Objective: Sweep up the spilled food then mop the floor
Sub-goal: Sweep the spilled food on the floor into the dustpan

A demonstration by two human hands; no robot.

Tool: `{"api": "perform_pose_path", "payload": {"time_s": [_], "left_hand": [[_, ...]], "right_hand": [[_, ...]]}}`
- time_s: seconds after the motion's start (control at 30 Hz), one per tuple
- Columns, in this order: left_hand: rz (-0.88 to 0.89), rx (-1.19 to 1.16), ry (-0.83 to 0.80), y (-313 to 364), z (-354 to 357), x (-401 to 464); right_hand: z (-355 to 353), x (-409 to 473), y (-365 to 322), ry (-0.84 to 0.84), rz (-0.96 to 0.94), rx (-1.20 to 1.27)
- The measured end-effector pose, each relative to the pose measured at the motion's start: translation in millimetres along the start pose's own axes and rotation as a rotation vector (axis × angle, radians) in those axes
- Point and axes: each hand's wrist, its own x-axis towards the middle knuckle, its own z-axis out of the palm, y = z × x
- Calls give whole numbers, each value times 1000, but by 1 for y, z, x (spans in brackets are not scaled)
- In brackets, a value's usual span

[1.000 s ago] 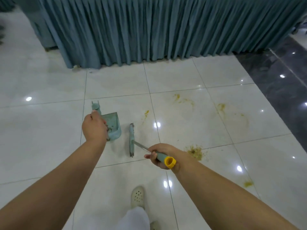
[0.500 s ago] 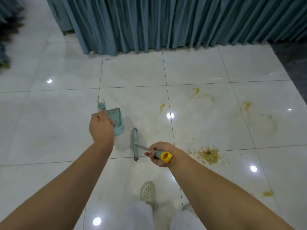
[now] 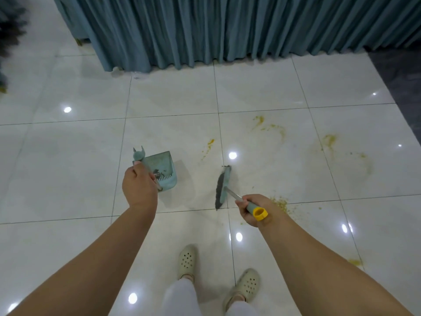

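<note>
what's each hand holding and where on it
Left hand grips the dustpan by its handle; right hand grips the broom near the handle's yellow-capped end.

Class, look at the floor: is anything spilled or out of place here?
Yes. Yellow food crumbs lie heaped beside the right hand, and yellow smears streak the white tiles beyond the broom.

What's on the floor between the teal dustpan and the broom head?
In the head view, only bare glossy white floor tile lies between the teal plastic dustpan and the teal bristled broom head; no crumbs show there.

Both hands (image 3: 139, 187) (image 3: 249, 209) fisted (arms outstretched)
</note>
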Motion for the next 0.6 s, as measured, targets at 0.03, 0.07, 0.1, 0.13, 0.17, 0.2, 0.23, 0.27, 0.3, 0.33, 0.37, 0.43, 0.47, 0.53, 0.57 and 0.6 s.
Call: {"api": "perform_pose_path", "payload": {"time_s": [0.03, 0.07, 0.1, 0.13, 0.17, 0.2, 0.23, 0.27, 0.3, 0.33, 0.37, 0.43, 0.47, 0.53, 0.57, 0.6], "left_hand": [[3, 9, -6, -1, 7, -9], [5, 15, -12, -2, 13, -16], [7, 18, -18, -3, 20, -24], [11, 19, -25, -4, 26, -32], [14, 18, -29, -5, 32, -39], [16, 14, -33, -6, 37, -46], [17, 11, -36, -7, 42, -53], [19, 13, -40, -8, 46, -60], [22, 19, -45, -8, 51, -66], [24, 25, -51, -9, 55, -71], [24, 27, -59, -9, 59, -76], [25, 31, -76, -9, 67, -83], [25, 38, -83, -9, 70, -86], [29, 45, -91, -8, 76, -91], [35, 49, -94, -7, 78, -94], [43, 57, -95, -6, 80, -97]], "right_hand": [[-16, -1, -8, 11, -15, 14], [-32, -3, -17, 17, -30, 27], [-49, -4, -24, 21, -43, 41], [-65, -5, -32, 28, -50, 53], [-80, -7, -38, 38, -53, 63], [-95, -9, -43, 49, -52, 73], [-109, -11, -49, 61, -49, 81], [-121, -14, -53, 73, -47, 88], [-131, -17, -57, 80, -49, 94], [-140, -20, -60, 81, -53, 99], [-147, -24, -63, 76, -58, 98], [-157, -30, -65, 48, -63, 86], [-160, -32, -65, 29, -57, 76], [-164, -35, -64, 2, -24, 50], [-165, -36, -62, -6, -6, 35], [-164, -38, -59, -16, 13, 16]]}}
